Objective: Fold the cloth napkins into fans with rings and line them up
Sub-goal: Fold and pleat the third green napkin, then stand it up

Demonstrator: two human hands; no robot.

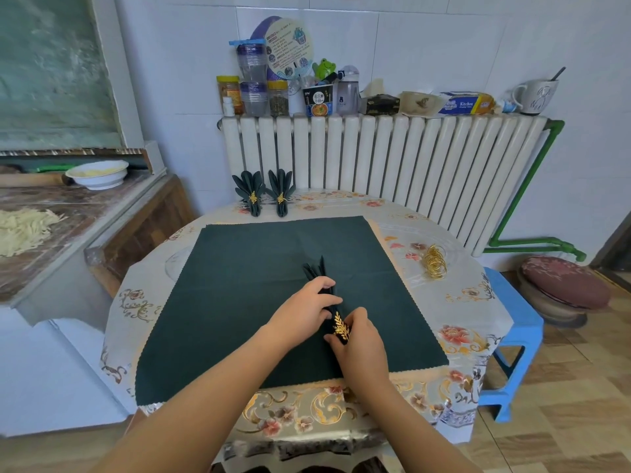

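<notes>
Both bare forearms reach forward and converge at the middle; the left hand (307, 310) lies palm down with fingers curled around a folded napkin (319, 273); the right hand (358, 339), just beside it and nearer the body, pinches the ring (340, 327) with curled fingers.

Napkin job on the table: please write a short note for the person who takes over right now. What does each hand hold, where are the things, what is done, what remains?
Left hand: grips the pleated dark green napkin around its middle.
Right hand: pinches the gold leaf ring, which sits around the near end of that napkin.
Done: two finished fans with rings stand side by side at the far edge of the table.
Left: seat this ring, spread the fan, set it beside the two. A flat napkin lies under the hands, and spare gold rings lie to its right.
</notes>
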